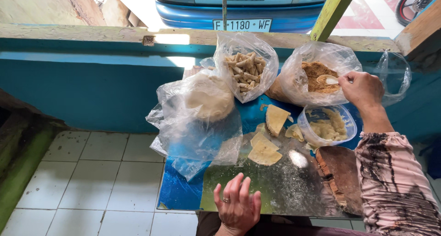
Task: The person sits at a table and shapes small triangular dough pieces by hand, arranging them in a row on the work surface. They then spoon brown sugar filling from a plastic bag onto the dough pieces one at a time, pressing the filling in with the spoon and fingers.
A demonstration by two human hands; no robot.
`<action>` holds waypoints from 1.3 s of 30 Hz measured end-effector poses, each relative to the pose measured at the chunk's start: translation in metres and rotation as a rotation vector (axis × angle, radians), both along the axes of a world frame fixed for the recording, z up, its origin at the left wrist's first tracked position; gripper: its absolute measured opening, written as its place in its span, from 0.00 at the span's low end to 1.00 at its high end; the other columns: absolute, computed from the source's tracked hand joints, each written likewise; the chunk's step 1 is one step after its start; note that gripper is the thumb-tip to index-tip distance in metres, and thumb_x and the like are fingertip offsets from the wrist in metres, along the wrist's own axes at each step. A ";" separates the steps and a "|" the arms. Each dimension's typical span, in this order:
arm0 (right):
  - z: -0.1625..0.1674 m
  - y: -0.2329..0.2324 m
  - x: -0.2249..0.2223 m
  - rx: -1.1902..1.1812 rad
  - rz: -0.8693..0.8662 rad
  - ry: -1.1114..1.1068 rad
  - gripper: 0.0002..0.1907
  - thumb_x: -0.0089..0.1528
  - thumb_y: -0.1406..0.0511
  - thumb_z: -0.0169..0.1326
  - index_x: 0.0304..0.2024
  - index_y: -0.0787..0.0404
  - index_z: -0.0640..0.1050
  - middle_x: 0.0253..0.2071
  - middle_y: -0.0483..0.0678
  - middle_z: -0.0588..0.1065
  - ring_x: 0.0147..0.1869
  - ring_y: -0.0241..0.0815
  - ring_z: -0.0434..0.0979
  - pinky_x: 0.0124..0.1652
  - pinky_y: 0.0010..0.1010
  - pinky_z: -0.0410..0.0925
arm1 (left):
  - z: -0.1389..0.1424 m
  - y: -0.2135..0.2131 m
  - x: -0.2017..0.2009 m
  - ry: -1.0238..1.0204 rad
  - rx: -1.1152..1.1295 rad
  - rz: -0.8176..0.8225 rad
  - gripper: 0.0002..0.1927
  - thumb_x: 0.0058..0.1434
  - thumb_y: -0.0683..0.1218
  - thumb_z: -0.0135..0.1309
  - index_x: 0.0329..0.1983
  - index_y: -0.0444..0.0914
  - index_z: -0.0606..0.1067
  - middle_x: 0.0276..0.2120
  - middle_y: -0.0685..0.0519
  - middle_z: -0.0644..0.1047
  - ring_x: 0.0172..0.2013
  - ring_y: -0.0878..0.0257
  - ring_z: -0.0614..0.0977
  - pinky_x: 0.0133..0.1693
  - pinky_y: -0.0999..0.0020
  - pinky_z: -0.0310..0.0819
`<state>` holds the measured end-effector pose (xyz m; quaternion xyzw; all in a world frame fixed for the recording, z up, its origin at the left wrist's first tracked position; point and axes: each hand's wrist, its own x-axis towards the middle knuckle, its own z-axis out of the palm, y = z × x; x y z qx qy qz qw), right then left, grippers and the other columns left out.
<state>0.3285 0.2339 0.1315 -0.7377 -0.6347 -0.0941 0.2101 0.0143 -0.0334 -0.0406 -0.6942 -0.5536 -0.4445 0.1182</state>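
Two hands at a small work surface (pixel 275 190).

Right hand (pixel 363 88): fingers pinched shut on the handle of a pale spoon (pixel 327 79), whose bowl lies in brown crumbly filling (pixel 318 75) inside an open clear plastic bag (pixel 298 82). Spoon looks light and stiff, best held at the handle end, as now; filling looks loose and likely to spill, just left of the grip.

Left hand (pixel 238 207): flat on the near edge, fingers spread, holding nothing.

Between the hands: thin, limp, probably tearable dough sheets (pixel 265 149); clear tub of pale paste (pixel 327 125); wooden block (pixel 340 174).

Behind: bag of rolled pieces (pixel 245 69); bag of white dough (pixel 209 98).
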 end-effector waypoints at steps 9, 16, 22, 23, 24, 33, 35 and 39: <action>-0.012 -0.013 0.003 0.116 0.089 0.066 0.13 0.68 0.51 0.60 0.44 0.50 0.86 0.39 0.53 0.81 0.44 0.58 0.82 0.43 0.47 0.72 | 0.004 0.003 0.000 0.041 -0.241 0.013 0.39 0.61 0.51 0.53 0.73 0.37 0.54 0.72 0.40 0.56 0.71 0.47 0.59 0.66 0.34 0.35; -0.012 -0.018 -0.001 0.149 0.151 0.111 0.14 0.69 0.52 0.60 0.46 0.52 0.86 0.40 0.53 0.81 0.44 0.57 0.82 0.41 0.47 0.72 | 0.004 0.002 -0.001 0.048 -0.254 0.023 0.40 0.61 0.51 0.52 0.74 0.37 0.53 0.73 0.39 0.55 0.72 0.47 0.57 0.67 0.34 0.32; -0.013 -0.017 -0.005 0.154 0.101 0.062 0.12 0.70 0.54 0.59 0.45 0.51 0.86 0.39 0.55 0.81 0.43 0.58 0.81 0.40 0.46 0.72 | 0.005 0.002 -0.001 0.056 -0.261 0.023 0.39 0.62 0.52 0.52 0.73 0.37 0.55 0.73 0.40 0.55 0.72 0.47 0.57 0.67 0.34 0.32; -0.013 -0.015 -0.006 0.107 0.063 0.076 0.11 0.70 0.54 0.59 0.46 0.50 0.87 0.36 0.57 0.80 0.42 0.59 0.81 0.40 0.46 0.72 | 0.006 0.002 -0.002 0.058 -0.271 0.018 0.39 0.62 0.52 0.52 0.73 0.37 0.56 0.73 0.40 0.55 0.72 0.47 0.57 0.66 0.34 0.32; -0.013 -0.013 -0.005 0.067 0.039 0.134 0.12 0.68 0.53 0.61 0.44 0.50 0.87 0.35 0.56 0.81 0.41 0.57 0.81 0.39 0.45 0.72 | 0.007 0.002 -0.002 0.060 -0.277 0.013 0.39 0.62 0.53 0.53 0.73 0.37 0.56 0.73 0.40 0.55 0.72 0.47 0.57 0.66 0.34 0.32; -0.028 -0.043 0.007 -0.272 0.096 0.638 0.09 0.66 0.60 0.60 0.42 0.55 0.87 0.30 0.45 0.80 0.28 0.33 0.68 0.28 0.30 0.62 | 0.039 0.019 -0.023 -0.099 -0.404 -0.314 0.28 0.60 0.49 0.59 0.64 0.39 0.69 0.69 0.39 0.61 0.70 0.43 0.60 0.64 0.32 0.43; -0.048 -0.068 -0.004 -0.390 0.195 0.667 0.10 0.65 0.60 0.60 0.43 0.56 0.87 0.28 0.48 0.80 0.27 0.36 0.66 0.27 0.32 0.59 | 0.047 0.036 -0.027 -0.022 -0.372 -0.285 0.27 0.58 0.48 0.59 0.61 0.39 0.71 0.68 0.38 0.61 0.69 0.43 0.60 0.63 0.31 0.44; -0.075 -0.110 -0.037 -0.485 0.362 0.613 0.12 0.61 0.58 0.59 0.41 0.54 0.87 0.30 0.43 0.83 0.29 0.34 0.77 0.31 0.30 0.69 | 0.057 0.060 -0.020 0.119 -0.360 -0.242 0.26 0.55 0.47 0.59 0.57 0.38 0.73 0.64 0.35 0.63 0.64 0.42 0.65 0.57 0.31 0.50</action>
